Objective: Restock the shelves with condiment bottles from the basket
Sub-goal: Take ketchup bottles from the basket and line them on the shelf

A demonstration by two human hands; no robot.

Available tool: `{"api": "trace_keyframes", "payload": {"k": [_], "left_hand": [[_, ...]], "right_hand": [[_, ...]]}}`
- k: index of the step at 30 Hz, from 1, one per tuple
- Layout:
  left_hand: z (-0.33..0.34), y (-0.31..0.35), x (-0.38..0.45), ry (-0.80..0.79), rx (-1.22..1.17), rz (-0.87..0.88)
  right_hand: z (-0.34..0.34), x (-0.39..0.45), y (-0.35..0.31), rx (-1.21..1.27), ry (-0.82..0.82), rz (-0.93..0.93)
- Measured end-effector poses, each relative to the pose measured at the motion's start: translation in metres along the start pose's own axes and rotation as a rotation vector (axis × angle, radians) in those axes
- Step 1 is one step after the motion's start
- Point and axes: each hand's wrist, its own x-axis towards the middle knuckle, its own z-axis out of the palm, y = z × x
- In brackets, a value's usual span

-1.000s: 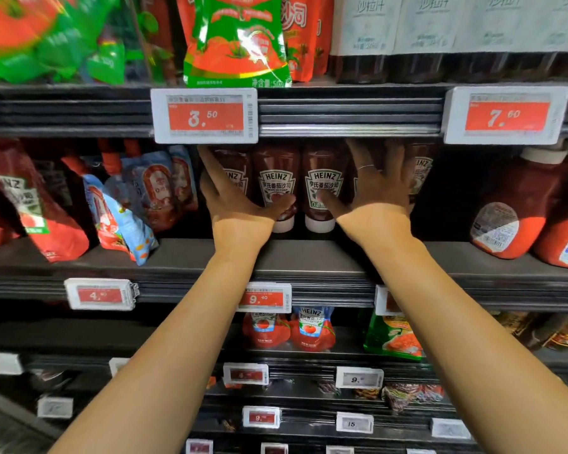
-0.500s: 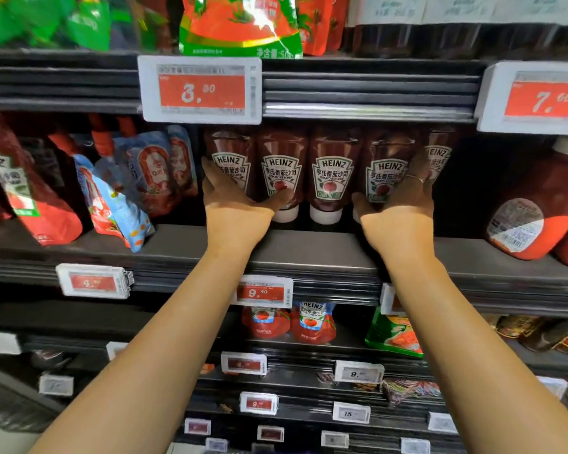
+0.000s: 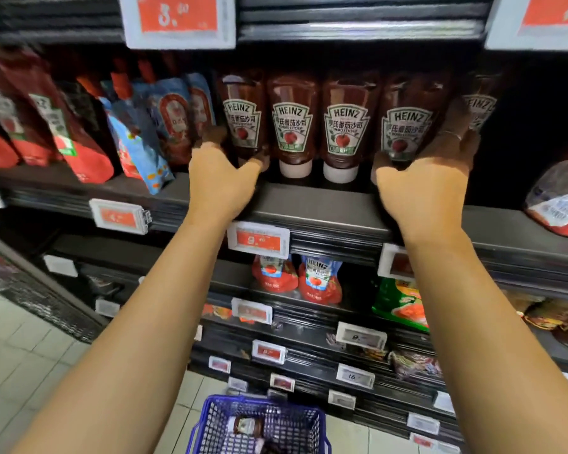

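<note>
Here five Heinz ketchup bottles (image 3: 345,126) stand cap-down in a row on the middle shelf (image 3: 315,208), dark red with white caps and green-edged labels; the fifth is half hidden. The left hand (image 3: 220,181) curls around the leftmost bottle (image 3: 243,122), fingers behind, thumb in front. The right hand (image 3: 423,188) grips the fourth bottle (image 3: 407,126) likewise. Below, one blue basket (image 3: 210,417) holds at least one bottle (image 3: 246,425).
</note>
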Motion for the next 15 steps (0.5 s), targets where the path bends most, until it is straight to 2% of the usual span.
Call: {"api": "trace_keyframes", "payload": {"k": [2, 5, 8, 11, 15], "left_hand": [[-0.016, -0.007, -0.012, 0.034, 0.068, 0.12], [-0.041, -0.027, -0.03, -0.012, -0.003, 0.202], [-0.07, -0.052, -0.053, -0.038, -0.125, 0.254], [-0.098, -0.089, -0.082, -0.074, -0.195, 0.226], [-0.125, -0.165, -0.126, -0.117, -0.185, 0.027]], "right_hand": [[-0.008, -0.01, -0.003, 0.044, 0.031, -0.034], [-0.015, -0.035, -0.013, 0.06, 0.081, -0.128], [-0.011, -0.081, -0.027, 0.123, 0.008, -0.25], [0.005, -0.132, -0.034, 0.063, -0.141, -0.391], [0.031, -0.191, -0.034, 0.018, -0.268, -0.438]]}}
